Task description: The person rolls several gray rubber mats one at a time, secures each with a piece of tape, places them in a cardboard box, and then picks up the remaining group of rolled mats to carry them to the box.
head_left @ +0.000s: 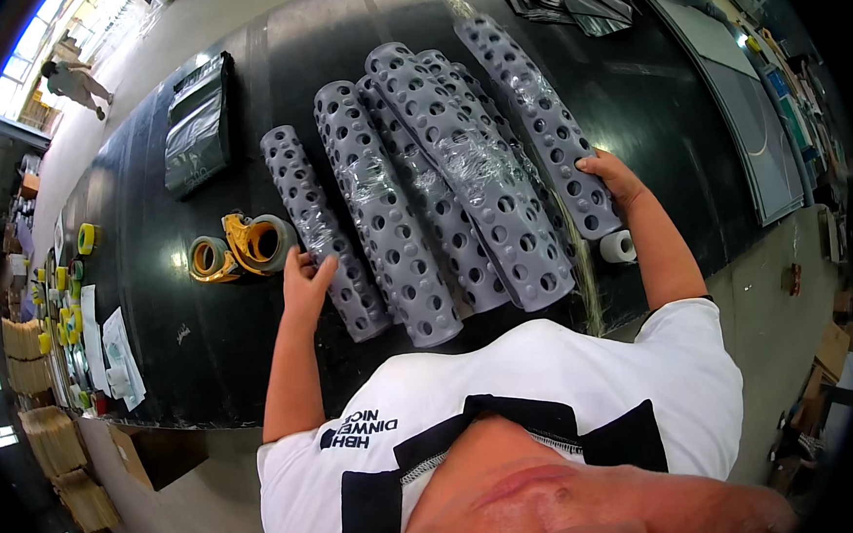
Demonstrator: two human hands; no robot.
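Note:
Several perforated grey plastic rolls, some visibly wrapped in clear film, lie side by side on a black table. My left hand is at the near left side of the slim leftmost roll, thumb and fingers apart, touching its edge. On the other side, my right hand holds the near end of the rightmost roll, with the thumb on top and the other fingers partly hidden. Between them lie a thicker roll and a large roll that overlaps its neighbours.
Left of the rolls stand orange tape dispensers and a black folded plastic bundle. A small white roll sits near my right wrist. More black bags and grey sheets lie at the right. A person walks far left.

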